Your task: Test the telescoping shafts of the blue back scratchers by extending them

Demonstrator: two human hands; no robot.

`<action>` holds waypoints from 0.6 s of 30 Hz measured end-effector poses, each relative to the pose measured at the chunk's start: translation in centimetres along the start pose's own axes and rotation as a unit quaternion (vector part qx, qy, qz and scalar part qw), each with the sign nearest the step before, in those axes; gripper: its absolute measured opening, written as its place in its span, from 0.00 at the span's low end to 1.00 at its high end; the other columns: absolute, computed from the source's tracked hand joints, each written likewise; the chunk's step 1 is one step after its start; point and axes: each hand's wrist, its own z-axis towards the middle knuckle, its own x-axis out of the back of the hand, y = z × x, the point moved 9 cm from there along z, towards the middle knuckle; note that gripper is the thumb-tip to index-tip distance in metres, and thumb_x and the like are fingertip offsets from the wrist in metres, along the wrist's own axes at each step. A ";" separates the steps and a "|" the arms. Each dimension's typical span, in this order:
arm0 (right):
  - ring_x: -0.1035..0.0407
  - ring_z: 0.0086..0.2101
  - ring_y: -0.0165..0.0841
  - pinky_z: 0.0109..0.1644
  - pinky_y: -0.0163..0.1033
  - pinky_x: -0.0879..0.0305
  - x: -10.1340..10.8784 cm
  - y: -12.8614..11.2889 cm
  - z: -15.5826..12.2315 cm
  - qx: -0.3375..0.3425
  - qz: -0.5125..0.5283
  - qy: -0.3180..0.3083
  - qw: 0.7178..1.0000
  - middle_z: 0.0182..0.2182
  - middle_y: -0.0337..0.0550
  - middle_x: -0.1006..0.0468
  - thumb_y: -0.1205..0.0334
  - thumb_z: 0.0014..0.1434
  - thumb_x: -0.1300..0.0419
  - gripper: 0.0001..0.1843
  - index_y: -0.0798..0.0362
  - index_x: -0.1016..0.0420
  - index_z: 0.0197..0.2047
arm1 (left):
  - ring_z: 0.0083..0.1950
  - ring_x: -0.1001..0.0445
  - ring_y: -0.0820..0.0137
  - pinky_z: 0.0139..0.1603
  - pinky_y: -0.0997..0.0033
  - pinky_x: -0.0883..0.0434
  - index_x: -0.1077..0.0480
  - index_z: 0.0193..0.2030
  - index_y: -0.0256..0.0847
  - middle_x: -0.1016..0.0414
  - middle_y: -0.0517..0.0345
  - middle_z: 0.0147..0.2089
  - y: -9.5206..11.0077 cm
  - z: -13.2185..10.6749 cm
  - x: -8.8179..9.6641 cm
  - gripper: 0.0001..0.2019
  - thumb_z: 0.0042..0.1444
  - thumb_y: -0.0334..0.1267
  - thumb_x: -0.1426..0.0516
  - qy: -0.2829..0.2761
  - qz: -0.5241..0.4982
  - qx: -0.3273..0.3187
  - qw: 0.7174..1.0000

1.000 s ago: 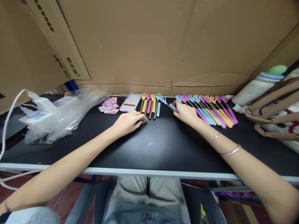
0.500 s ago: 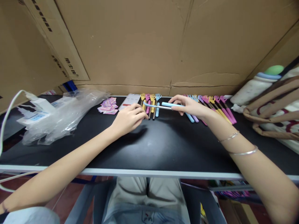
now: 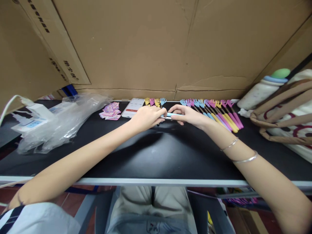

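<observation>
A light-blue back scratcher (image 3: 172, 114) is held level between my two hands over the middle of the black table. My left hand (image 3: 148, 117) has its fingers closed on the left part of it, hiding the claw end. At the right part, my right hand (image 3: 186, 115) pinches it between thumb and fingers. Behind my left hand stick out the hand-shaped heads of several back scratchers (image 3: 157, 102) in yellow, pink and blue; their handles are mostly covered. More back scratchers (image 3: 225, 117) lie side by side to the right, past my right hand.
A phone (image 3: 133, 108) with a lit timer lies left of the scratchers, beside a pile of pink-purple printed slips (image 3: 110, 111). Clear plastic wrap (image 3: 60, 122) and a white power strip (image 3: 31, 122) lie at the left. A bottle (image 3: 262, 92) and a cloth bag (image 3: 282, 120) stand at the right.
My left hand has moved right and closed on the claw end of the blue back scratcher. My right hand keeps its hold, having shifted slightly left. The view has also shifted a little.
</observation>
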 end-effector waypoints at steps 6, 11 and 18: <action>0.40 0.20 0.22 0.23 0.29 0.42 0.0 1.6 0.2 -0.022 0.032 -0.005 0.999 0.21 0.30 0.36 0.54 0.53 0.37 0.18 0.55 0.34 0.42 | 0.41 0.29 0.70 0.31 0.74 0.40 0.34 0.44 0.42 0.28 0.58 0.39 0.0 0.4 -1.5 0.11 0.64 0.43 0.53 0.016 0.029 -0.029 0.999; 0.33 0.23 0.24 0.28 0.32 0.35 0.4 2.5 0.3 -0.050 0.025 0.031 0.998 0.26 0.35 0.30 0.56 0.56 0.41 0.15 0.54 0.34 0.44 | 0.38 0.29 0.70 0.29 0.73 0.41 0.33 0.41 0.39 0.28 0.55 0.38 1.3 0.2 -2.0 0.09 0.64 0.38 0.53 0.006 0.086 -0.087 0.993; 0.29 0.33 0.30 0.43 0.40 0.32 1.6 0.6 0.7 0.052 -0.068 0.088 0.992 0.31 0.42 0.24 0.56 0.59 0.46 0.12 0.54 0.35 0.43 | 0.36 0.29 0.69 0.27 0.72 0.41 0.32 0.39 0.40 0.28 0.55 0.33 -0.2 -3.2 -1.2 0.10 0.64 0.36 0.54 -0.003 0.131 -0.051 0.990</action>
